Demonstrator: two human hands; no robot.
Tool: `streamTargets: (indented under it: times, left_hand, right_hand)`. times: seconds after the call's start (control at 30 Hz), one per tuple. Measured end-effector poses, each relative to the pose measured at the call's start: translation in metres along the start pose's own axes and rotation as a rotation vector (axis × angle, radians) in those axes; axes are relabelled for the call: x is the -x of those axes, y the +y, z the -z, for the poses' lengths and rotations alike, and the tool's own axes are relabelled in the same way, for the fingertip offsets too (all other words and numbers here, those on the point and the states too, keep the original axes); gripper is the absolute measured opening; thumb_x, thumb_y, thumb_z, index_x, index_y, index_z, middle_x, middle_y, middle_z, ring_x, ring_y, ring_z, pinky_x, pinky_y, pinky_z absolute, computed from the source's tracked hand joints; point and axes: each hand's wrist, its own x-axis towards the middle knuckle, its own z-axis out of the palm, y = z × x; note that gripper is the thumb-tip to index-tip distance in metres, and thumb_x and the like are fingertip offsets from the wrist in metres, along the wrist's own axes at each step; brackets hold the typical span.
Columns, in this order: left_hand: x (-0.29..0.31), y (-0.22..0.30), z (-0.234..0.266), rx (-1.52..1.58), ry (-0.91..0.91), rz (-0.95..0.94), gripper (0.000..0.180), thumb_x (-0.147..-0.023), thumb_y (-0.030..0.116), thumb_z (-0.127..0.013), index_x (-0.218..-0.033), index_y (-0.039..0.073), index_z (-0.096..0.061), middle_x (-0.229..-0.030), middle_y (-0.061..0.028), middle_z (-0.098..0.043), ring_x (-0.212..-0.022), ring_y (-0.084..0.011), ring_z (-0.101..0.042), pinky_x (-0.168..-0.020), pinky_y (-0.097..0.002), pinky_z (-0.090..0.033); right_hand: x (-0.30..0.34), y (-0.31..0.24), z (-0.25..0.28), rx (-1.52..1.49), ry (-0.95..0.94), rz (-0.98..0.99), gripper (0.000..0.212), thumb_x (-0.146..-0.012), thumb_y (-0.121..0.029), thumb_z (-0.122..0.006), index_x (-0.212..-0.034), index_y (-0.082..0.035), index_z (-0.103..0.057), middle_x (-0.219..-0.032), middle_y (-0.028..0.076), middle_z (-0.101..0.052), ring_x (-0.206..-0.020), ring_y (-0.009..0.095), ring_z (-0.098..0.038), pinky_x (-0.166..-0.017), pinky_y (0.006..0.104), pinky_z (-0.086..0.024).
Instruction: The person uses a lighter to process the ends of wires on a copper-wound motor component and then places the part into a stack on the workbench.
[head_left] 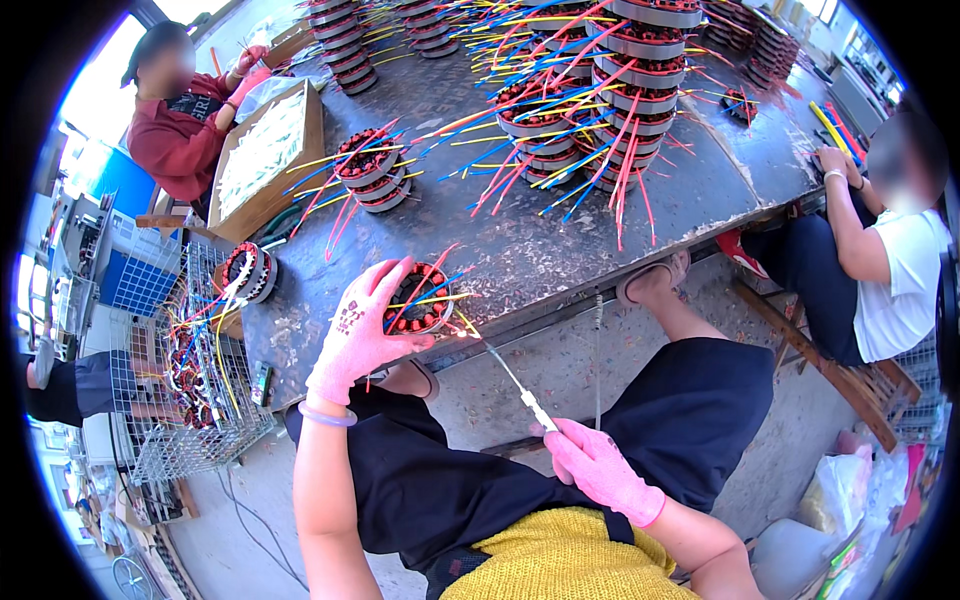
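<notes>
At the table's near edge, a motor stator with red windings and red, blue and yellow lead wires lies within the grip of my left hand. That hand wears a pink glove, its thumb along the near side of the ring. My right hand, also pink-gloved, is closed around a thin white stick-like piece. Its narrow grey end points up-left toward the stator's near rim; whether it is a tool or a cord I cannot tell. Left of my left hand sits another stator with white lacing.
Tall stacks of stators with loose leads stand on the dark table; a short stack is nearer. A box of white pieces lies left. Wire baskets hold stators below. One person sits far left, another right.
</notes>
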Motion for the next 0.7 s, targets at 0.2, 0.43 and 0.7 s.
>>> streamTargets:
  times: [0.2,0.43,0.7]
  left_hand:
    - [0.0005,-0.0014,-0.0005,0.000,0.002,-0.014,0.094,-0.063,0.033,-0.087,-0.144,0.005,-0.047,-0.139,-0.0181,-0.050,-0.129,-0.0380,-0.049,-0.110,-0.0441,-0.038]
    - [0.0011,-0.0010,-0.0005,-0.011,0.002,-0.011,0.095,-0.064,0.034,-0.087,-0.144,0.005,-0.046,-0.140,-0.0181,-0.050,-0.129,-0.0380,-0.048,-0.111,-0.0440,-0.038]
    - [0.0009,-0.0020,-0.0010,-0.014,-0.001,-0.009,0.094,-0.065,0.034,-0.086,-0.145,0.006,-0.046,-0.140,-0.0183,-0.050,-0.130,-0.0381,-0.048,-0.111,-0.0441,-0.037]
  right_hand:
    - [0.0002,0.0006,-0.0008,0.002,-0.003,0.005,0.035,-0.103,-0.026,-0.048,-0.125,0.001,-0.057,-0.068,0.002,-0.055,-0.060,0.009,-0.052,-0.058,0.0285,-0.044]
    - [0.0003,0.0003,-0.0009,-0.014,-0.002,0.002,0.035,-0.103,-0.025,-0.049,-0.126,0.001,-0.057,-0.069,0.003,-0.055,-0.060,0.009,-0.052,-0.057,0.0282,-0.044]
    - [-0.0008,0.0052,-0.0004,-0.022,-0.004,0.008,0.034,-0.103,-0.024,-0.049,-0.126,0.001,-0.057,-0.069,0.003,-0.055,-0.060,0.009,-0.052,-0.057,0.0280,-0.044]
